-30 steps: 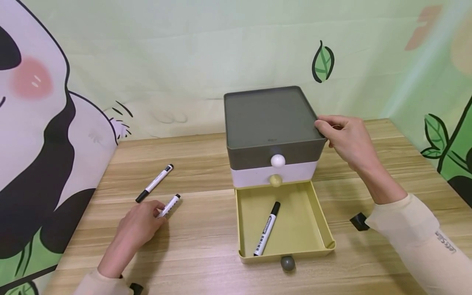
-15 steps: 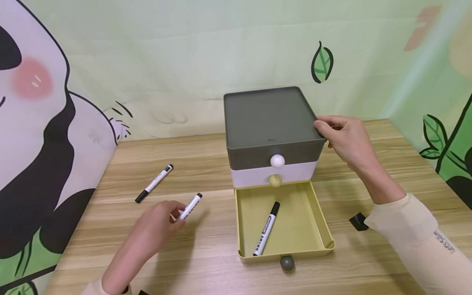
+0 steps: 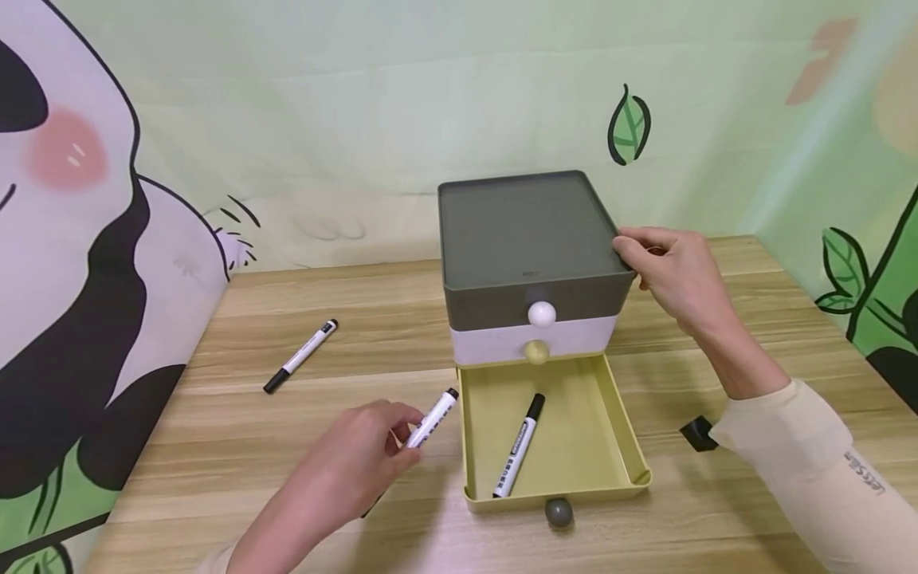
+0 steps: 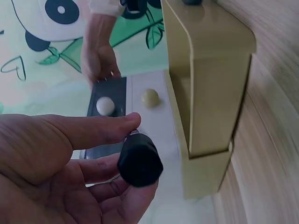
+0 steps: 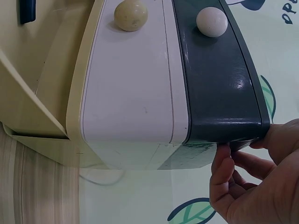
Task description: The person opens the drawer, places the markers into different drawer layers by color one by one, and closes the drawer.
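My left hand pinches a white marker between thumb and fingers, above the table just left of the open yellow drawer. In the left wrist view the marker's black cap points at the camera. My right hand grips the top right edge of the small drawer unit, thumb on the rim and fingers underneath, as the right wrist view also shows. Inside the yellow drawer lies another marker with a black cap. The grey and white drawers above it are closed.
A third marker lies on the wooden table at the left. The yellow drawer's grey knob juts toward the front. Behind the table hangs a cloth backdrop with a panda print.
My left hand has lifted the marker off the table and carried it rightward to the drawer's left side. The right hand stays on the unit's edge.
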